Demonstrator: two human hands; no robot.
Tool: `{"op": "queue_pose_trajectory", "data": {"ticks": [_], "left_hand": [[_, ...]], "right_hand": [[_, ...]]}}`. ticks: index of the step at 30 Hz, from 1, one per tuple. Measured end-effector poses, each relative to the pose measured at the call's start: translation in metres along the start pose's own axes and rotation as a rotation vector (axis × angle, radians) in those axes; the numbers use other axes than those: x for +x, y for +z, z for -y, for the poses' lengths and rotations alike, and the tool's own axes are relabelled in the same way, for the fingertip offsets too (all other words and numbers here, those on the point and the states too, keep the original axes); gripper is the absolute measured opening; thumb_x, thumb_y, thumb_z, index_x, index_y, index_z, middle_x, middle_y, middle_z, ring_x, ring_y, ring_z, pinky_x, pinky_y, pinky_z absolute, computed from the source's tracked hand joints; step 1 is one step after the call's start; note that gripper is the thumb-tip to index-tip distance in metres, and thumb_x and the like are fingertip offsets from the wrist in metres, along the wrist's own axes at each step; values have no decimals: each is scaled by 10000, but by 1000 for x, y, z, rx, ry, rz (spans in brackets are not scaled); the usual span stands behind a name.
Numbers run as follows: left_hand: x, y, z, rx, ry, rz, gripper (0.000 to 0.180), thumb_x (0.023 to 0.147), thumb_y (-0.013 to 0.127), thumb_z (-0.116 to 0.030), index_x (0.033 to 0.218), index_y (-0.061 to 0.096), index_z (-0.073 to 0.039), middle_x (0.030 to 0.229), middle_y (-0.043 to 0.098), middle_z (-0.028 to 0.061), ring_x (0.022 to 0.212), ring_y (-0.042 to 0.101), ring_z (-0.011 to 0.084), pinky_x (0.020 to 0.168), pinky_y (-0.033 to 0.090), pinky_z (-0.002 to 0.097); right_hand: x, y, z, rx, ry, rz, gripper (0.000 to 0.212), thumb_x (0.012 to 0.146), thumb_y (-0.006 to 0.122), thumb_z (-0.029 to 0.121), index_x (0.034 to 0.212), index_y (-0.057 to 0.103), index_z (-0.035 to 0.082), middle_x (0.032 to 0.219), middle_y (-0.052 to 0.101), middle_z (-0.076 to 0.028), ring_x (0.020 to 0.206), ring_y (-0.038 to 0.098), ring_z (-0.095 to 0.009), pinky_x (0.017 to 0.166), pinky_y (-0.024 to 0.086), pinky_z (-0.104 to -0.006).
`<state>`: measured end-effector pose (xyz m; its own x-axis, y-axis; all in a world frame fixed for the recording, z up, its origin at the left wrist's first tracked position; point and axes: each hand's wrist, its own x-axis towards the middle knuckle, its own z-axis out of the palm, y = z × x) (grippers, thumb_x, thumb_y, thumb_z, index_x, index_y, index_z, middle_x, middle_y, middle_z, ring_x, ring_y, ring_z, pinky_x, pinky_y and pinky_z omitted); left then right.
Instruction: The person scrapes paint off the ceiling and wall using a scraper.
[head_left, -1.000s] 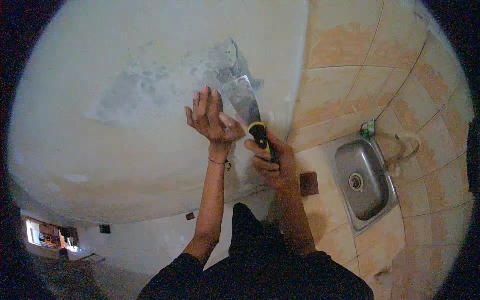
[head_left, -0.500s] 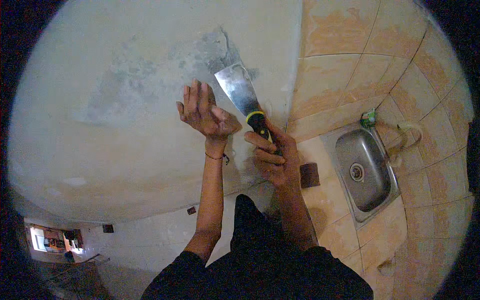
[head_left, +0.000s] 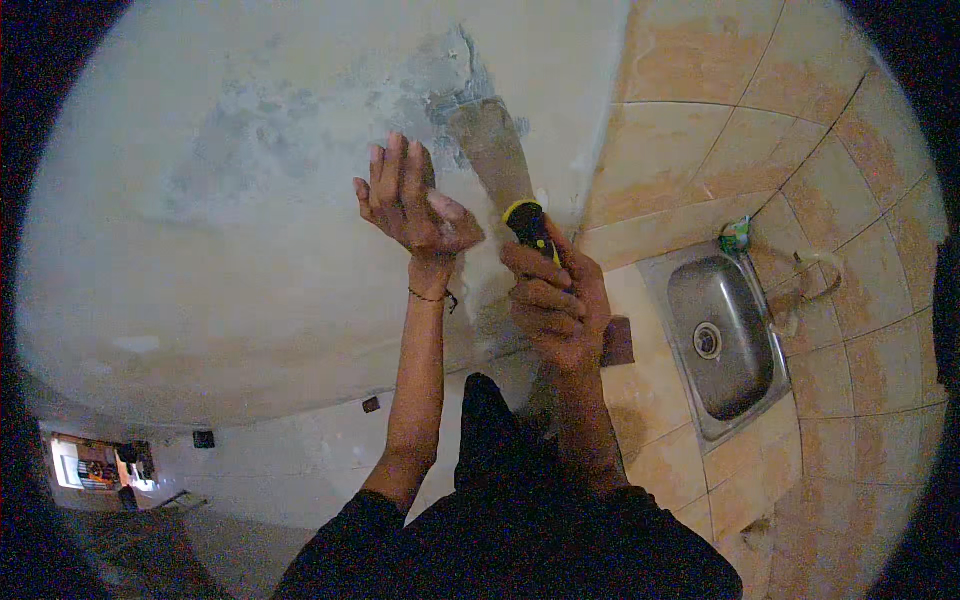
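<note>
Right hand (head_left: 555,295) clasped a yellow-collared scraper (head_left: 492,150), left hand (head_left: 412,210) was spread beside it, grey patch (head_left: 290,115) marked the wall (head_left: 250,310)

Scraper handle (head_left: 541,236) black with yellow bits; blade (head_left: 492,150) dull grey-brown. Wall (head_left: 240,290) off-white, blotchy grey patch (head_left: 290,125). Tiles (head_left: 685,65) cream, orange mottling, dark grout lines. Sink (head_left: 735,325) silver-grey. Sleeves (head_left: 345,535) black.
</note>
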<state>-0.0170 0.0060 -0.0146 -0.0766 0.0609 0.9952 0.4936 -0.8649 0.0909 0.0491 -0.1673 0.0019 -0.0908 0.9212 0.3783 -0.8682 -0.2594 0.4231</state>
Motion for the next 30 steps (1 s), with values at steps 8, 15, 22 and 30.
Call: {"op": "queue_pose_trajectory", "data": {"ticks": [8,15,22,30], "left_hand": [[-2,0,-1,16,4,6,468,850,389,-192,1269,551,-59,1309,556,112,1279,450,290,1144,134,461],[-1,4,3,28,20,-22,465,834,394,-174,1254,564,-65,1308,557,120,1275,449,302,1141,134,460],[-4,1,-2,41,0,4,474,808,418,-177,1242,567,-57,1305,557,135,1275,449,298,1146,131,460],[-4,4,1,50,13,-7,462,830,397,-172,1248,555,-54,1301,559,132,1279,444,296,1142,141,461]], "right_hand": [[0,3,2,5,64,30,272,1031,328,276,947,365,20,678,375,-47,378,362,-71,247,313,-189],[2,5,4,35,65,34,295,1027,352,284,900,360,18,682,372,-43,385,388,-82,254,302,-193],[-3,12,-5,86,48,-4,288,1023,356,267,885,347,15,684,375,-43,379,395,-68,252,342,-199],[0,13,-5,51,-1,-12,249,1020,361,240,924,345,11,692,371,-46,383,398,-62,249,330,-177]]}}
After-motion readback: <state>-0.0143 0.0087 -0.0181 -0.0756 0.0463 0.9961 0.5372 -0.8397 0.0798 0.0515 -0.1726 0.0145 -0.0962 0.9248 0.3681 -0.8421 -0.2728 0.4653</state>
